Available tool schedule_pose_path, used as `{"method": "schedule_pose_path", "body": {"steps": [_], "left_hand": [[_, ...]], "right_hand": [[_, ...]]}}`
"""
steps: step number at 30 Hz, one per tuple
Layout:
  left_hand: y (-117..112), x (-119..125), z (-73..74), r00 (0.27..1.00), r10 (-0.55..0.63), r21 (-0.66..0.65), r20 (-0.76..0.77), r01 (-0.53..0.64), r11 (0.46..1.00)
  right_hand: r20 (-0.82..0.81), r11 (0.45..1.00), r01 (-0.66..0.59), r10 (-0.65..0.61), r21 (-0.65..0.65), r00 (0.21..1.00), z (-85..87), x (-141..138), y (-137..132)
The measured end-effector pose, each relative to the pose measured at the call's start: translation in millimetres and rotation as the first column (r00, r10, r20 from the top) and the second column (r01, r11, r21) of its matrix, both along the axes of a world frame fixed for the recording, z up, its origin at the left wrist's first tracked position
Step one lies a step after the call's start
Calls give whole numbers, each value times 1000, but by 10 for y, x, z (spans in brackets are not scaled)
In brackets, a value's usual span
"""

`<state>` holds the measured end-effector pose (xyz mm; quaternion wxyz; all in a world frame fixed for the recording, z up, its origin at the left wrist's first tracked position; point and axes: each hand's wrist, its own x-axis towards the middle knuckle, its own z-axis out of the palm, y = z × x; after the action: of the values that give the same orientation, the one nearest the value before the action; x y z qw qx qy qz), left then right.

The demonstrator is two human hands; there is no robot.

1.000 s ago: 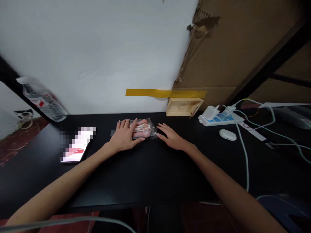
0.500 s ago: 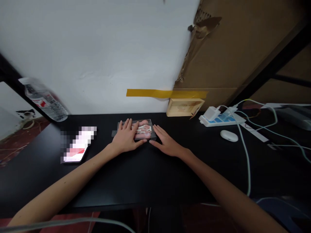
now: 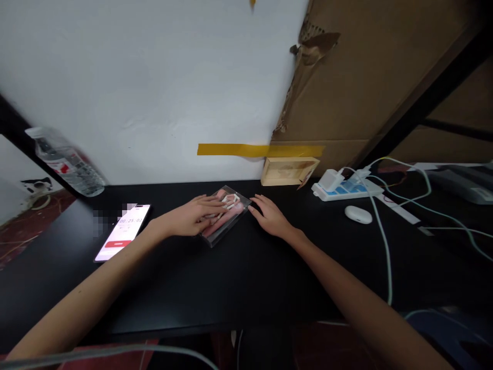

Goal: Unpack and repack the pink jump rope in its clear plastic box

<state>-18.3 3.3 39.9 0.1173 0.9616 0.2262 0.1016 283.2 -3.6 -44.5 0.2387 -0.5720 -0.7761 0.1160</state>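
Note:
A flat, clear plastic package [image 3: 225,226] lies turned at an angle on the black table. Pink and white pieces show through it, but their kind is not clear. Across its left part rests my left hand [image 3: 192,215], open, fingers stretched over the top and hiding some of the contents. My right hand [image 3: 268,214] is open beside the package's right corner, fingertips at or very close to it. Whether they touch it I cannot tell.
A lit phone [image 3: 122,234] with a timer lies left, near a plastic bottle [image 3: 69,164]. At the back stands a shallow wooden box [image 3: 288,172]. Toward the right are a power strip [image 3: 346,189] with chargers, a white earbud case [image 3: 358,215] and loose cables [image 3: 383,246].
The package has turned counterclockwise, its left end swinging toward me. My left hand has moved slightly left and turned its fingers rightward. My right hand has shifted slightly right and away from me.

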Motion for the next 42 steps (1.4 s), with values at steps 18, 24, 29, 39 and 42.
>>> {"method": "schedule_pose_path", "body": {"steps": [18, 24, 29, 39, 42], "left_hand": [[-87, 191, -616, 916, 328, -164, 231, -295, 941], [22, 92, -765, 936, 305, -146, 175, -281, 948], [86, 35, -781, 913, 401, -55, 76, -397, 916], [136, -4, -898, 912, 401, 168, -84, -384, 908], [143, -8, -908, 911, 399, 196, -101, -375, 906]], "right_hand": [[-266, 990, -138, 127, -24, 955, 48, -85, -72], [-187, 960, -279, 270, -25, 945, 71, 32, -69], [-50, 978, -182, 178, -101, 983, 49, 247, 6], [372, 988, -138, 156, -75, 915, 18, 84, -92], [401, 993, -109, 116, -40, 909, 32, 30, -133]]}}
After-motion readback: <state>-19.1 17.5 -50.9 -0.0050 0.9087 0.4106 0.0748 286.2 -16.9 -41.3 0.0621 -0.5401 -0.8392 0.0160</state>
